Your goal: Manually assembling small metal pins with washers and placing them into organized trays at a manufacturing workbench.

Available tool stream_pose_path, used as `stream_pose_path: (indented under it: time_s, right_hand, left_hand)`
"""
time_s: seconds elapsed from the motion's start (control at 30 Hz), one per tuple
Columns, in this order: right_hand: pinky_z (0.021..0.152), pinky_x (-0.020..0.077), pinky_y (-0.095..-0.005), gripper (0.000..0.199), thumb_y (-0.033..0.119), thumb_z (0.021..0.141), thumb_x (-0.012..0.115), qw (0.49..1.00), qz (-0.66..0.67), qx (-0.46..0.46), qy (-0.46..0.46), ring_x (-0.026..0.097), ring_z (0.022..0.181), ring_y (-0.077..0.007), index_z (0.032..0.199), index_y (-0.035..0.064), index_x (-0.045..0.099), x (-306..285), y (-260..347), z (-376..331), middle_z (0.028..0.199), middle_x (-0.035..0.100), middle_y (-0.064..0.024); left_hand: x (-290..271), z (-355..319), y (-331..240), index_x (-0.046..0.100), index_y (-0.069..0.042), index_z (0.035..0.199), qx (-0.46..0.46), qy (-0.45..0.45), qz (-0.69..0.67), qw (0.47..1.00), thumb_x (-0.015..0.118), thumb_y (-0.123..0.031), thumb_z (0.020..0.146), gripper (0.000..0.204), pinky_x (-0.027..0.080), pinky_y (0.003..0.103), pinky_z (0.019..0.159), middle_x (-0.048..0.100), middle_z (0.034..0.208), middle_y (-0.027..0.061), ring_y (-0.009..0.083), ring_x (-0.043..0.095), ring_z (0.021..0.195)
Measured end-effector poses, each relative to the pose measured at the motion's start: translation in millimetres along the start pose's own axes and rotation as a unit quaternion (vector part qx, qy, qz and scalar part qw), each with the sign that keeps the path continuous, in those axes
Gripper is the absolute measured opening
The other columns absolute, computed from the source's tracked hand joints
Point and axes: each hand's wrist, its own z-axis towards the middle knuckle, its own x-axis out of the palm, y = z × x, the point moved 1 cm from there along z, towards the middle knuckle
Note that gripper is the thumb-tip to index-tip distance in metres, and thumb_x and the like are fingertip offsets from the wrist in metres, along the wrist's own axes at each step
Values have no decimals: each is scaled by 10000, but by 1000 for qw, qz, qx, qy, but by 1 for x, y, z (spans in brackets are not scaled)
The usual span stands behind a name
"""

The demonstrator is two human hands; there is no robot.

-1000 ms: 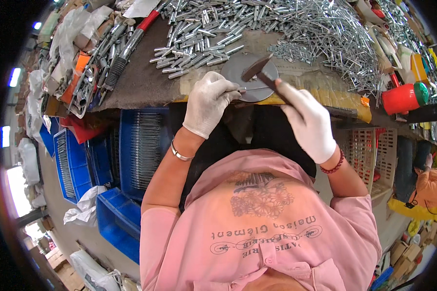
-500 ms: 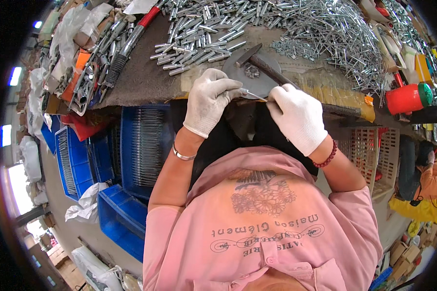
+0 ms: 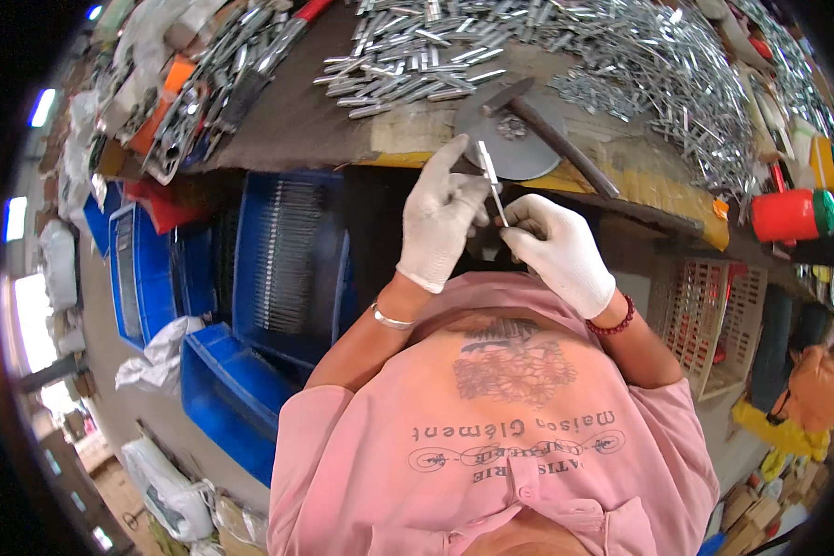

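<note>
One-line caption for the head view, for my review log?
Two white-gloved hands, left hand and right hand, hold a thin metal pin between them at a workbench beside a hammer.

Small metal pin (image 3: 491, 181): thin, silver, tilted a little off upright, pinched between both gloved hands in front of the chest. Left hand (image 3: 440, 222): white glove, fingers closed on the pin's upper part. Right hand (image 3: 556, 246): white glove, fingertips gripping the pin's lower end, touching the left hand. Round grey metal disc (image 3: 514, 148): just beyond the grip, flat on the workbench (image 3: 306, 120) edge. Hammer (image 3: 551, 134): lying across the disc, handle running away to the right of the grip. Heap of silver metal parts (image 3: 417, 56): farther beyond the grip. Blue crates (image 3: 287, 269): left of the grip, under the bench. Red container (image 3: 783, 215): well right of the grip.
</note>
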Motion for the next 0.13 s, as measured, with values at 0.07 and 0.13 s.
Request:
stream_pose_path:
  time_s: [0.07, 0.13]
  right_hand:
    - [797, 567, -331, 232, 116, 929, 709, 1000, 11, -11, -11, 713, 839, -173, 1119, -19, 708, 6, -3, 0, 927, 751, -157]
    - [844, 586, -348, 189, 53, 943, 697, 998, 42, 47, 5, 709, 882, -141, 1126, 15, 728, 10, -4, 2, 971, 785, -98]
  left_hand:
    - [0, 0, -1, 500, -29, 1563, 7, -3, -14, 1000, 757, -85, 983, 637, 528, 247, 618, 750, 978, 81, 96, 651, 731]
    - [-16, -2, -5, 514, -25, 1543, 17, -47, 0, 999, 794, -67, 939, 667, 548, 259, 651, 743, 972, 92, 108, 668, 759]
